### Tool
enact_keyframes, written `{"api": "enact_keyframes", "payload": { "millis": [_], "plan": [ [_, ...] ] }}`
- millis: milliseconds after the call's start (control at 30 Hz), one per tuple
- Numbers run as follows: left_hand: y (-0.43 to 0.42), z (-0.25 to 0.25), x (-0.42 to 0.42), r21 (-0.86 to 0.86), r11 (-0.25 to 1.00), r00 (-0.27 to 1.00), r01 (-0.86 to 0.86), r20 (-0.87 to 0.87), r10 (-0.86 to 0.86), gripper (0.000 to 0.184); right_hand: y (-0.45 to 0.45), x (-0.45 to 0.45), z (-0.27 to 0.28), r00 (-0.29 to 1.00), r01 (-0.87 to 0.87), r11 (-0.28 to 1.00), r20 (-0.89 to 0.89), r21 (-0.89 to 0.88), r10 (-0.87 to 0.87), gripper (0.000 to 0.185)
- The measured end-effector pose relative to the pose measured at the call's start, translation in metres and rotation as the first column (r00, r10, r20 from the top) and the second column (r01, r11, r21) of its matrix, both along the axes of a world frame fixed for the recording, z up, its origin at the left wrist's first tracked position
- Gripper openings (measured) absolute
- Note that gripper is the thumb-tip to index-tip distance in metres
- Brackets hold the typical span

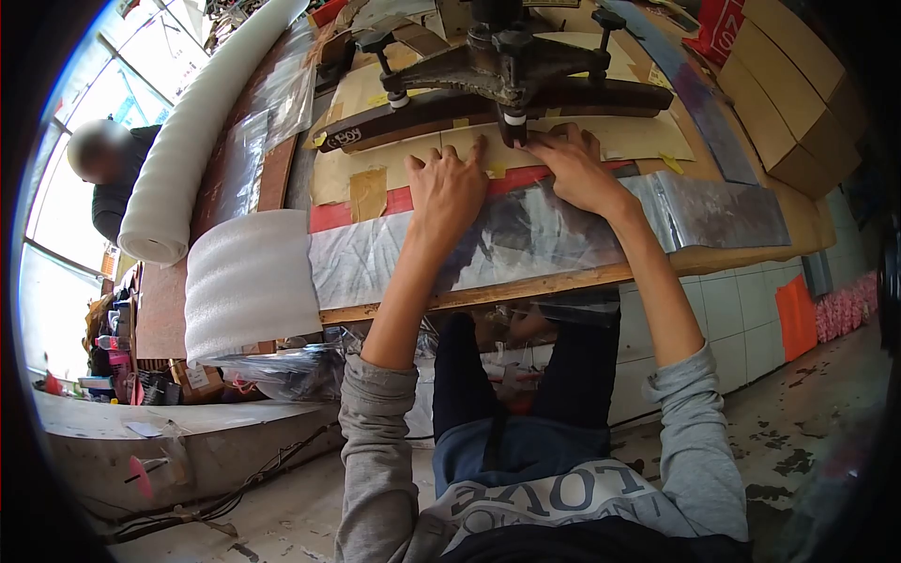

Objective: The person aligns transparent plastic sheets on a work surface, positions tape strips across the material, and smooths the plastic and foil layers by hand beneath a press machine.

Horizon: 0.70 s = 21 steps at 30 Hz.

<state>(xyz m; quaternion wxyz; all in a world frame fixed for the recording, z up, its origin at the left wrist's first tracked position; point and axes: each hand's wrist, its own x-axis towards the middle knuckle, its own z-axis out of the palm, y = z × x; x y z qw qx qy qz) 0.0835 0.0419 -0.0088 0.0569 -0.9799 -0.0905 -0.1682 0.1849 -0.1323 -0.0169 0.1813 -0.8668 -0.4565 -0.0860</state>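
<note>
My left hand (449, 190) rests with fingers spread on a cream board (405, 161), just in front of a long dark bar (413, 119). On the same board, my right hand (574, 169) has its fingers stretched out, the tips close beside the pale-ringed foot (514, 127) of a dark metal frame (488, 73). The frame stands over the bar, with screw knobs on its arms. Under my wrists run a red strip (375, 207) and a clear plastic sheet (361, 253). A brown tape patch (368, 192) sticks to the board left of my left hand. Neither hand appears to hold anything.
White foam sheet (251, 281) hangs over the table's front left corner, beside a long foam roll (188, 159). Cardboard boxes (784, 89) stand at the right. Another person (113, 174) is beyond the roll. Cables (253, 483) lie along the ledge at lower left.
</note>
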Motion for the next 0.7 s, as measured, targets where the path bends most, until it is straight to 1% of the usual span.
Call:
{"api": "enact_keyframes", "payload": {
  "millis": [100,200,300,400,500,600,700],
  "plan": [
    [-0.001,0.001,0.001,0.001,1.000,1.000,-0.010,-0.004,0.010,0.050,0.000,-0.004,0.004,1.000,0.013,1.000,0.006,-0.005,-0.013,0.061],
    [0.000,0.001,0.001,0.011,1.000,1.000,-0.019,-0.002,0.019,0.049,-0.001,-0.002,0.001,1.000,-0.001,0.999,-0.002,0.035,0.001,0.057],
    [-0.001,0.002,0.000,0.003,1.000,1.000,-0.009,0.009,0.009,0.049,-0.001,0.000,-0.006,0.997,0.044,0.986,0.061,0.158,-0.054,0.051],
    [-0.001,0.003,0.000,-0.007,1.000,1.000,0.002,0.013,-0.001,0.049,-0.001,-0.003,-0.005,0.978,0.120,0.974,0.146,0.194,-0.150,0.045],
    [-0.001,0.003,0.000,-0.007,1.000,1.000,0.006,0.014,-0.006,0.048,-0.002,-0.004,-0.005,0.966,0.157,0.975,0.180,0.160,-0.185,0.042],
    [-0.001,0.003,-0.001,-0.009,1.000,1.000,0.006,0.012,-0.006,0.048,-0.003,-0.003,-0.008,0.940,0.188,0.966,0.252,0.175,-0.229,0.040],
    [0.000,0.002,-0.001,-0.004,1.000,1.000,0.009,0.026,-0.009,0.047,-0.004,-0.007,-0.001,0.906,0.344,0.933,0.223,0.108,-0.360,0.050]
  ]
}}
